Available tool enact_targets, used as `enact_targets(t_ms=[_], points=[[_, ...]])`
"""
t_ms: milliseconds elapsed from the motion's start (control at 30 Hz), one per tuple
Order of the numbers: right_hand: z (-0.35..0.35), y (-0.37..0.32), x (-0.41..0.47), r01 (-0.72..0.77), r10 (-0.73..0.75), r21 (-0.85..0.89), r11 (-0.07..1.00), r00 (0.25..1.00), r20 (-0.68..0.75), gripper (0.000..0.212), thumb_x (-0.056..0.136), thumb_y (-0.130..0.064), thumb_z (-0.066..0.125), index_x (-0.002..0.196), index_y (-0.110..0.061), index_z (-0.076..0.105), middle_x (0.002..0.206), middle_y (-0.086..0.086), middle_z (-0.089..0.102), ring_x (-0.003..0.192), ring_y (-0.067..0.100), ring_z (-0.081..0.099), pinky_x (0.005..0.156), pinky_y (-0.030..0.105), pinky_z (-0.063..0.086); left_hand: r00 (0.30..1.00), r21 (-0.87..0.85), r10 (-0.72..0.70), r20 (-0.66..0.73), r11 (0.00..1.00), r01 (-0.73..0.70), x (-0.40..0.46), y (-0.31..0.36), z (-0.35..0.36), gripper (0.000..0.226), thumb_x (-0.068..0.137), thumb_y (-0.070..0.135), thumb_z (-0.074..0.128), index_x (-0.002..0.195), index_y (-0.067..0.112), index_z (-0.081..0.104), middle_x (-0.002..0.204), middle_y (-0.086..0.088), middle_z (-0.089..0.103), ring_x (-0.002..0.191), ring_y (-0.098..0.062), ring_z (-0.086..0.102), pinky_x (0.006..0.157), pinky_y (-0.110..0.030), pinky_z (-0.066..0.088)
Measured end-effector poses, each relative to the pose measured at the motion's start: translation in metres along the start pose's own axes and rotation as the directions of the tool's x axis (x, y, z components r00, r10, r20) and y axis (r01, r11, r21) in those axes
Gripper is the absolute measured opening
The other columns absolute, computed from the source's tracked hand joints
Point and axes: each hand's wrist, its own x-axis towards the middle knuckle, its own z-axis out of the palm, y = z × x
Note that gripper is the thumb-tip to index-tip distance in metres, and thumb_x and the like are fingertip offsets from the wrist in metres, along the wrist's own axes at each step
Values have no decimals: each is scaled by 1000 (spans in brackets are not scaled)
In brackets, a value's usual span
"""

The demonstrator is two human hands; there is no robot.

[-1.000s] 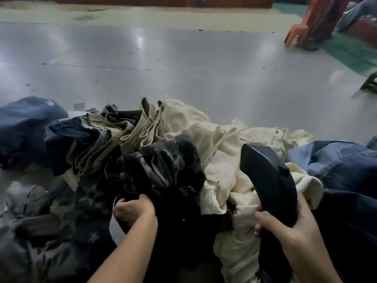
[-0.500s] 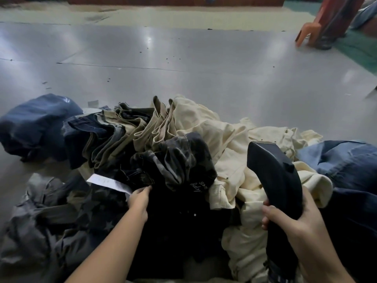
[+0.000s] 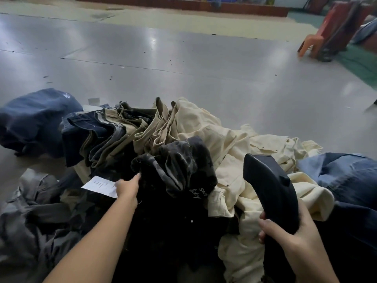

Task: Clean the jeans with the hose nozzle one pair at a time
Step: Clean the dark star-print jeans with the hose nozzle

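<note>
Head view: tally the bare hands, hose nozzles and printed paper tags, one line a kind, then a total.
Bare hands: 2, the left hand and the right hand
Black plastic hose nozzle: 1, gripped by the right hand
White printed paper tag: 1, by the left hand
Total: 4

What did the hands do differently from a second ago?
The left hand opened out of its curl in the dark jeans and reached forward, fingers now straight against them. The white tag swung from hanging down to lying flat beside that hand. The right hand kept gripping the nozzle; the pile stayed.
</note>
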Motion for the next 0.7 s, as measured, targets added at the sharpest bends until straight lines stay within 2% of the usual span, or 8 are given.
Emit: enact_targets(t_ms=[67,167,300,400,500,567,633,700], points=[[1,-1,0,-5,5,4,1000,1000,2,38,75,27,60,97,-4,53,60,7,64,41,17,55,40,25,50,974,28,-67,215,998,63,-13,-4,3,30,88,21,63,112,3,62,88,-13,66,77,-28,62,66,-31,51],[3,0,0,4,-4,-10,1000,1000,7,37,75,25,61,97,-5,54,61,7,65,42,17,56,41,24,50,877,98,-14,481,994,-38,-31,-26,2,21,89,8,58,110,11,59,82,-9,67,68,-21,63,56,-24,51],[5,6,-3,6,-5,-60,998,1000,18,38,76,24,62,97,-6,54,62,7,65,43,18,57,42,25,51,864,-160,-106,493,965,210,-39,-44,-10,11,94,8,50,94,13,60,71,-1,65,61,-12,60,41,-16,46],[7,12,-5,-5,7,-93,996,1000,27,39,76,23,63,100,-7,55,63,7,64,45,18,57,43,25,51,832,-291,-219,509,866,406,-36,-37,-17,13,92,22,60,101,12,62,87,-5,66,76,-18,61,50,-22,53],[9,12,-4,-2,7,-115,993,999,44,39,76,21,64,101,-7,56,64,7,65,46,19,58,45,26,52,678,-138,-271,683,864,484,-53,-29,-21,37,78,31,70,105,6,67,96,-11,72,78,-24,70,66,-30,58],[11,8,-3,9,-3,-112,994,999,51,36,76,21,64,99,-5,55,63,7,65,45,18,58,45,25,52,644,-134,-199,739,893,429,-72,-19,-19,43,75,32,71,108,5,70,103,-15,72,88,-28,71,79,-36,58],[12,3,-3,28,-25,-90,996,999,38,35,76,21,64,99,-5,55,60,5,64,44,17,57,44,23,51,704,-252,-56,708,911,326,-89,-2,-18,45,78,30,69,115,3,67,111,-18,69,100,-32,67,91,-42,53],[11,-3,-5,49,-48,-49,998,999,22,35,76,19,65,100,-5,54,58,4,62,44,15,57,43,22,50,676,-343,65,734,895,286,-111,21,-22,45,78,27,66,114,1,67,109,-18,70,97,-31,68,85,-39,56]])
